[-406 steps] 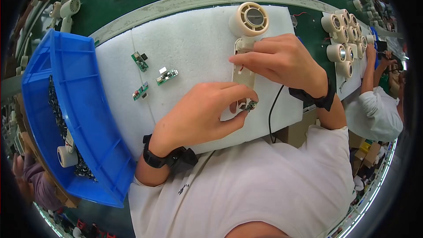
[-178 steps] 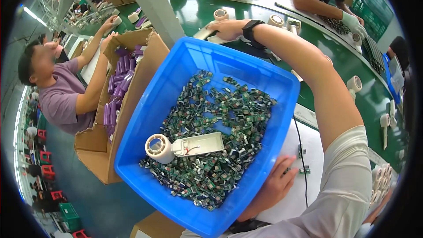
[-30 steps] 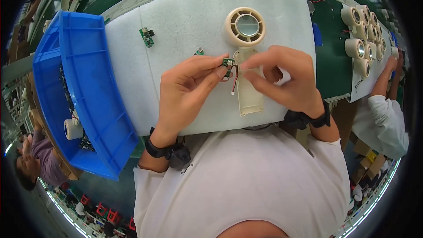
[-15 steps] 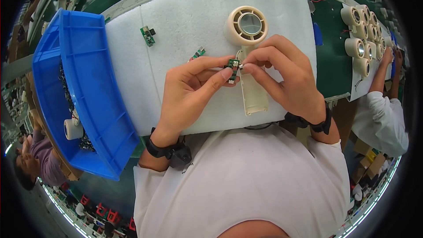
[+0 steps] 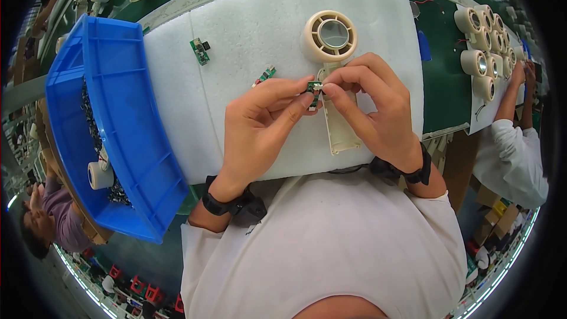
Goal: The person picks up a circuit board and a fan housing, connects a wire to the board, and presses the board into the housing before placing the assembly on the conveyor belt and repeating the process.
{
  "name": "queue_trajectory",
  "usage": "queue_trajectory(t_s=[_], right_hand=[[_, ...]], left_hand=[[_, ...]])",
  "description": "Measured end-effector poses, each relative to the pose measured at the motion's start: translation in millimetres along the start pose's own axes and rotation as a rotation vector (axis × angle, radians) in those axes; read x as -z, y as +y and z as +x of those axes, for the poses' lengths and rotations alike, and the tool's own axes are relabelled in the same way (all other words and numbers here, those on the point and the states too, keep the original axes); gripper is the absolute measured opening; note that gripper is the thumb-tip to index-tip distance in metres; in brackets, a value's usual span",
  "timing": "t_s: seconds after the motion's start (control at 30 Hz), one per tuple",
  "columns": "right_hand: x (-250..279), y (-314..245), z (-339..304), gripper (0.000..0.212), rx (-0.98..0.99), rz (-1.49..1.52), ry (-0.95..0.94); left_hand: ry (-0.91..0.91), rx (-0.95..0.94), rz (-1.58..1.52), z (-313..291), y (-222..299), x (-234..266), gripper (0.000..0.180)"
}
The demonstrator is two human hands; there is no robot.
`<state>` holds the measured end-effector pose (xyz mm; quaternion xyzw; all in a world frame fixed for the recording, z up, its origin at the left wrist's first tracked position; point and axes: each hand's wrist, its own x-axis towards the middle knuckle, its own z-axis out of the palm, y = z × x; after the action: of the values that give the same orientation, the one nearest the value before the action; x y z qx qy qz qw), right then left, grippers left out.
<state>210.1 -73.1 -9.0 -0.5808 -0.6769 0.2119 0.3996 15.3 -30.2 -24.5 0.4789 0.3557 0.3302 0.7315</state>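
A small green circuit board (image 5: 313, 103) is pinched between the thumb and fingers of my left hand (image 5: 255, 123). At its upper end sits a small white plug (image 5: 318, 86), which my right hand (image 5: 383, 106) grips with thumb and forefinger. The plug touches the board; whether it is fully seated cannot be made out. Just beyond my hands lies a cream handheld fan (image 5: 308, 41) with a round grille and silvery centre. Its hollow handle (image 5: 341, 133) runs toward me beneath my right hand, which hides part of it and most of the wire.
White foam sheet (image 5: 248, 23) covers the bench here. Two more circuit boards lie on it, one farther left (image 5: 199, 51) and one near my left hand (image 5: 265, 75). A blue bin (image 5: 127, 124) with dark parts stands left. Several fan heads (image 5: 472, 62) and a co-worker's arm (image 5: 514, 95) are at right.
The white plug has come from beside the board onto its upper end. My right hand has shifted slightly left and down, and my left hand has moved slightly right.
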Motion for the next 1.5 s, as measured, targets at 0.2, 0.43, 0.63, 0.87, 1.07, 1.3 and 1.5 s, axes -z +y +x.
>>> queue_trajectory(t_s=[0.2, 0.43, 0.63, 0.87, 1.07, 1.3, 1.5], right_hand=[[2, -9, 7, 0.019, 0.167, -0.099, 0.109], [-4, -23, -8, 0.029, -0.309, 0.276, 0.169], [-17, -25, -4, 0.029, -0.32, 0.413, 0.227], [-32, -27, -14, 0.025, -0.34, 0.525, 0.31], [-17, -14, -9, 0.03, -0.278, 0.347, 0.177], [9, -6, 38, 0.058, -0.018, -0.001, 0.009], [8, 22, 167, 0.059, 0.037, 0.141, -0.396]], left_hand=[[0.081, -0.12, 0.22, -2, -1, 2, 0.03], [0.152, -0.261, 0.48, -4, 6, -10, 0.031], [0.174, -0.292, 0.621, -4, -1, -16, 0.032], [0.197, -0.287, 0.725, -7, -5, -21, 0.034], [0.212, -0.22, 0.797, -6, 2, -16, 0.035], [0.244, -0.215, 0.869, -2, 45, 14, 0.037], [0.397, -0.312, 1.003, 19, 52, 53, 0.038]])
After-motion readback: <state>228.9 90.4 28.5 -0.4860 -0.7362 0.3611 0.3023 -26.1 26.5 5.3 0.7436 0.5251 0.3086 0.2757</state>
